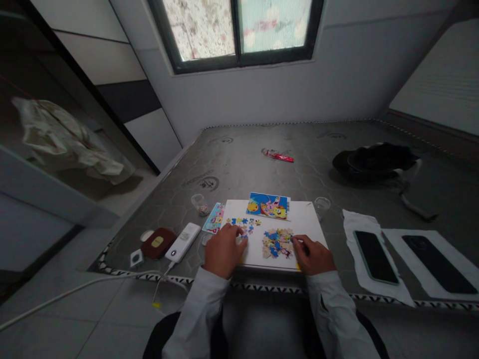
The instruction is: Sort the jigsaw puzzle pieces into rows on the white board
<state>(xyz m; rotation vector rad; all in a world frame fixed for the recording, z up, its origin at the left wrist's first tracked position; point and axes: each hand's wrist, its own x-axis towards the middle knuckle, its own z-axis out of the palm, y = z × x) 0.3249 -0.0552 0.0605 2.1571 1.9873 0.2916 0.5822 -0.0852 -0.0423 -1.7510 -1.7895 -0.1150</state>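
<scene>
A white board (254,259) lies in front of me at the near edge of the covered surface. On its right half is a heap of loose jigsaw pieces (277,243), some blue, some plain tan. Beside its right edge, my right hand (314,255) has its fingertips pinched on what looks like a small puzzle piece. A loosely joined group of jigsaw pieces (250,223) lies at the left, partly hidden by my left hand (225,250). That hand rests over the board with thumb and fingers apart. Behind both stands a colourful cartoon picture card (268,205).
Left of the board are a second card (214,218), a plastic cup (200,204), a white power bank (183,243) with a cable and a brown case (159,242). A clear cup (322,203), two phones (376,257) on white cloths and a dark cap (374,160) lie right.
</scene>
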